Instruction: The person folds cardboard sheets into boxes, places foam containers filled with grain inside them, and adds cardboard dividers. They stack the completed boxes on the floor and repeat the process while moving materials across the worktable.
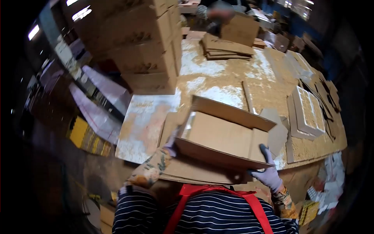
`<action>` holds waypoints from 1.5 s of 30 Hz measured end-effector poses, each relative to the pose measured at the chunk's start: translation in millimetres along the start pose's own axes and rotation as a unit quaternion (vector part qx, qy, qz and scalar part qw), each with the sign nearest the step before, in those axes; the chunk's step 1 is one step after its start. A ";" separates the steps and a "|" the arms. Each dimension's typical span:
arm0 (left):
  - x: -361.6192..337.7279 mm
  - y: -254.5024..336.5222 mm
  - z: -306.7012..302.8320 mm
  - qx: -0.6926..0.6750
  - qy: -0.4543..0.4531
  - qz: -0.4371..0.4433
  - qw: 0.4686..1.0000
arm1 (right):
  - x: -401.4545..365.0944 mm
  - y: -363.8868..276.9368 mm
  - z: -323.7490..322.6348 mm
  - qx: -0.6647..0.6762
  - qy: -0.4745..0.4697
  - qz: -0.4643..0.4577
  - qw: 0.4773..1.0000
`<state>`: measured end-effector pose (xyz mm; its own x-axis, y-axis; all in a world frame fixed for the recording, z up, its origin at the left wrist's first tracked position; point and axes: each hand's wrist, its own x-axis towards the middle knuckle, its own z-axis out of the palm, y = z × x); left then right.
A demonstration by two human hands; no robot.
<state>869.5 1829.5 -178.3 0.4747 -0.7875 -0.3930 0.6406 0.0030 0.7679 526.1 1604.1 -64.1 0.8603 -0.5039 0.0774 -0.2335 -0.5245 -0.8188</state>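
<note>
An open-topped cardboard box (218, 130) is tilted toward me above the near edge of the table, its inside showing a flat bottom panel. My left hand (171, 146), in a light glove, grips its left end, with most of the fingers hidden behind the wall. At the right end, my right hand (269, 174) holds the near corner, thumb and fingers apart around the wall; this glove is pale with dark grey fingertips. Beneath the box lie flat cardboard sheets (194, 170), reaching the table's front edge.
Tall stacked cartons (150, 74) stand at the table's left. Flat cardboard pieces (228, 48) are piled at the far side near another person (220, 11). White-edged blocks (308, 111) and dark straps (331, 93) lie to the right on the worn table (134, 144).
</note>
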 end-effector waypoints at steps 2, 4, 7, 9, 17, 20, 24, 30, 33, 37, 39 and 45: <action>0.5 -12.1 22.2 -0.018 0.036 -0.026 0.999 | 6.0 26.5 -9.4 -0.019 0.036 -0.006 0.999; -9.2 -7.9 31.2 -0.026 0.053 -0.026 0.998 | 13.0 27.9 -20.5 0.167 0.026 0.088 0.982; -70.8 32.6 30.5 -0.029 0.079 0.037 0.996 | 54.9 8.1 -17.3 0.057 -0.046 -0.009 0.997; -94.0 56.2 -23.3 -0.036 0.117 0.108 0.987 | 101.3 -25.4 24.5 0.024 -0.042 -0.085 0.995; -59.2 122.4 -285.7 -0.005 0.359 0.316 0.878 | 310.8 -91.9 255.6 -0.028 -0.036 -0.370 0.928; 5.2 97.5 -341.6 0.023 0.428 0.339 0.838 | 323.6 -82.5 312.0 0.037 -0.074 -0.284 0.955; 68.9 75.2 -368.8 0.052 0.483 0.377 0.789 | 336.0 -59.3 346.6 -0.093 -0.103 -0.070 0.988; 22.8 60.6 -304.3 0.078 0.438 0.413 0.795 | 326.2 -55.8 311.6 -0.111 -0.122 -0.122 0.979; -33.3 14.7 -203.7 0.103 0.264 0.284 0.916 | 245.3 -55.7 267.9 -0.108 -0.001 -0.219 0.970; -59.6 -95.4 -162.3 0.330 0.117 0.114 0.930 | 127.4 -37.8 181.6 -0.196 -0.008 -0.170 0.966; -71.5 -118.0 -146.7 0.538 0.273 0.159 0.782 | 78.3 -5.7 156.3 -0.300 -0.064 -0.131 0.943; -86.4 -134.2 -83.9 0.230 0.275 0.060 0.931 | 63.1 66.9 130.7 -0.318 -0.088 -0.198 0.923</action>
<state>793.2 1948.9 -289.9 0.8448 -0.3626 -0.3935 0.2969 -0.2942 0.9085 624.0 1626.9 -188.3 0.9824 -0.0966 0.1598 -0.0558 -0.9686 -0.2421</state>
